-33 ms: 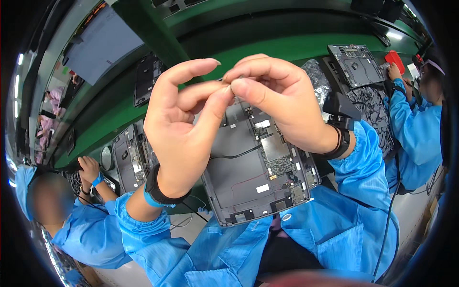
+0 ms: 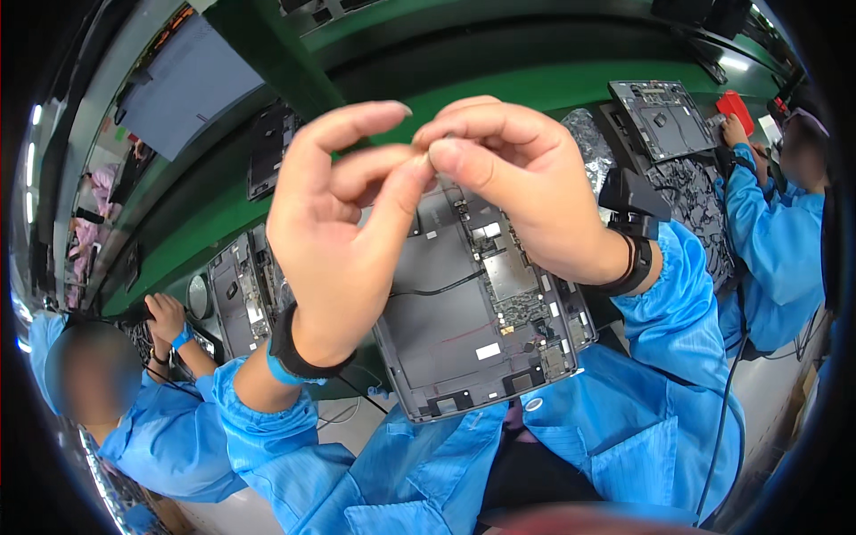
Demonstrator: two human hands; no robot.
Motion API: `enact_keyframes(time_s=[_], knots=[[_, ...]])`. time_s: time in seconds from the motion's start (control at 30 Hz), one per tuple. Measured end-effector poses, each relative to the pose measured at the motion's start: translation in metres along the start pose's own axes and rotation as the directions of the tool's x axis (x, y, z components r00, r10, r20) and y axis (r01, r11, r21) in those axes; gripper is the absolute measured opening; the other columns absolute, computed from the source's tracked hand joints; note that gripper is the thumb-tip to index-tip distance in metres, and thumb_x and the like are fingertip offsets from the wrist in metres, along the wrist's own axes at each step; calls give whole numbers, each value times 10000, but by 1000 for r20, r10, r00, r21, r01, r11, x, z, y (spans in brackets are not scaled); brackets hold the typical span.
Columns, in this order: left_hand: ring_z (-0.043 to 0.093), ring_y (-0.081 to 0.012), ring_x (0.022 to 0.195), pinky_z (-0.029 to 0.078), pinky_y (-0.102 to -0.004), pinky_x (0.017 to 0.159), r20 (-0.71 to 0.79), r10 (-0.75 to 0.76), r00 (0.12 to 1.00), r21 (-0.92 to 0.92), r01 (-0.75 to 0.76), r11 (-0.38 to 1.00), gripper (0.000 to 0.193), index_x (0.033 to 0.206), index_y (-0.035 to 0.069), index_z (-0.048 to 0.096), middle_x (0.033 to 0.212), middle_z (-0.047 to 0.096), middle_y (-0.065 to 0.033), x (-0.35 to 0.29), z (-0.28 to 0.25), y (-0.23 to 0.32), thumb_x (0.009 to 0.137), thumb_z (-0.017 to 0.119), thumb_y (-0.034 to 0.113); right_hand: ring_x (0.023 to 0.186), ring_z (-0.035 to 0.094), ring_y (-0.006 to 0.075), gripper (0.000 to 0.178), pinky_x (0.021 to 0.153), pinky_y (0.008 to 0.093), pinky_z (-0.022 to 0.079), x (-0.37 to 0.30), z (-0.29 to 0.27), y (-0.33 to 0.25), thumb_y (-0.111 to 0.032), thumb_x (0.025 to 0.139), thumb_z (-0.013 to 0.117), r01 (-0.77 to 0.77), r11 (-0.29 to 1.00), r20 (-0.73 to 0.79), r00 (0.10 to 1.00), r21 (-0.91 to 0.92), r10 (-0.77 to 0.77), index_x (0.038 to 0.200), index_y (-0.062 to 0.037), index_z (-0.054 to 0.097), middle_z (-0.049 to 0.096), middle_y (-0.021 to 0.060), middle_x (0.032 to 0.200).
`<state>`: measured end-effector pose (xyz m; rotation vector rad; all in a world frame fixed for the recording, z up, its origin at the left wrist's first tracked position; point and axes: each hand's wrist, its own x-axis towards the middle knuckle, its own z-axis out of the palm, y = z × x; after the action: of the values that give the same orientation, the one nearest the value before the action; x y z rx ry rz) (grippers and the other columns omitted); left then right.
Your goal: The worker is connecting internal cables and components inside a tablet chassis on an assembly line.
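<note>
Both hands are raised over an open dark-grey laptop chassis (image 2: 437,325), their fingertips meeting. My left hand (image 2: 343,214) pinches with thumb and a finger, while its index finger is bent above, apart from the pinch. My right hand (image 2: 522,183) pinches thumb against fingers right beside it. A tiny dark piece shows at the right fingertips; its kind is too small to tell, and the fingers hide most of it. Below, the chassis bears a circuit board (image 2: 510,275), a black cable (image 2: 437,290) and a thin red wire (image 2: 468,334).
Co-workers in blue sit at left (image 2: 143,419) and right (image 2: 780,259). Another opened chassis (image 2: 664,125) lies at the far right, above a black-patterned surface (image 2: 691,201). Further chassis parts (image 2: 236,299) lie to the left. A green post (image 2: 267,53) rises behind my hands.
Both hands have shifted very slightly upward in the picture, still pinched together. The chassis stays in nearly the same place.
</note>
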<state>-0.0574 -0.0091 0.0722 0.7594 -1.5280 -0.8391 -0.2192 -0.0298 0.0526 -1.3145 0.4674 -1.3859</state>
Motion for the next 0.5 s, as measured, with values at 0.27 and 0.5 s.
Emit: enact_keyframes(time_s=[0.27,0.5], knots=[[643,-119,786,505,-244,724,302,-174,937,690,-89,718,160,973,-45,678,890,701,-87,61,-27,-13,875,635,74,788,612,86,220,727,232,506,54,-70,-2,-174,950,594,209,953,36,978,-217,-207,1078,-9,662,695,49,926],[668,-278,743,522,-345,698,472,-189,861,683,-222,696,190,954,-41,688,832,693,-173,73,-13,-62,828,631,89,706,651,253,173,640,334,515,43,-85,6,-131,810,693,263,448,272,961,-854,-46,937,-15,709,692,127,832]])
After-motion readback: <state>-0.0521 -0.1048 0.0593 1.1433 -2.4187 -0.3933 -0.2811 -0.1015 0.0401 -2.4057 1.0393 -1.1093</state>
